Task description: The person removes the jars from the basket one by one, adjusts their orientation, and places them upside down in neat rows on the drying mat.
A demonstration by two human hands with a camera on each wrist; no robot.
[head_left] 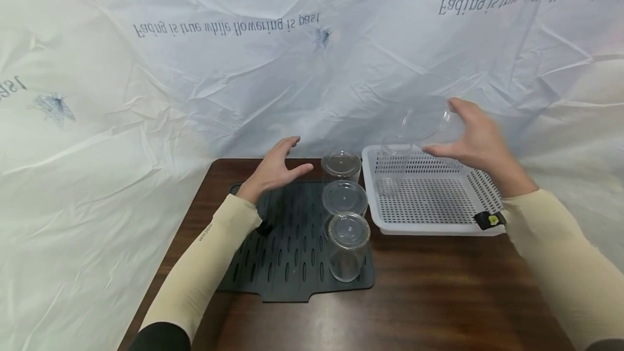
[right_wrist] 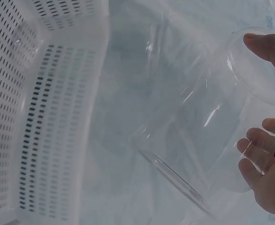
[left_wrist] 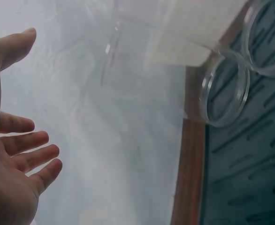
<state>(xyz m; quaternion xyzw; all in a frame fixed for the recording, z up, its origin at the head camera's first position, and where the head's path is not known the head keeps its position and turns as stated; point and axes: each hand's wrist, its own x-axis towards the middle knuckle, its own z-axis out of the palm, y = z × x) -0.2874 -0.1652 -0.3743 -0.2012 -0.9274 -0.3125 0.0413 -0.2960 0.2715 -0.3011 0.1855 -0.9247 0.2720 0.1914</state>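
Note:
My right hand (head_left: pixel 475 137) grips a see-through cylindrical jar (head_left: pixel 421 115), thumb and fingers around one end, and holds it tilted above the white basket (head_left: pixel 492 228). In the right wrist view the jar (right_wrist: pixel 198 122) slants, with its flanged rim at the lower left. Another clear jar (head_left: pixel 396 164) is inside the left part of the basket. My left hand (head_left: pixel 275 169) hovers over the far part of the black slotted mat (head_left: pixel 287 253), fingers and thumb spread, holding nothing. Three clear jars line the mat's right side: a far one (head_left: pixel 341 164), a middle one (head_left: pixel 344 198) and a near one (head_left: pixel 347 251).
A dark wooden table (head_left: pixel 439 286) carries the mat and the basket side by side. White printed sheeting (head_left: pixel 244 80) hangs close behind the table and along its left side. The basket's left wall stands close to the far jar.

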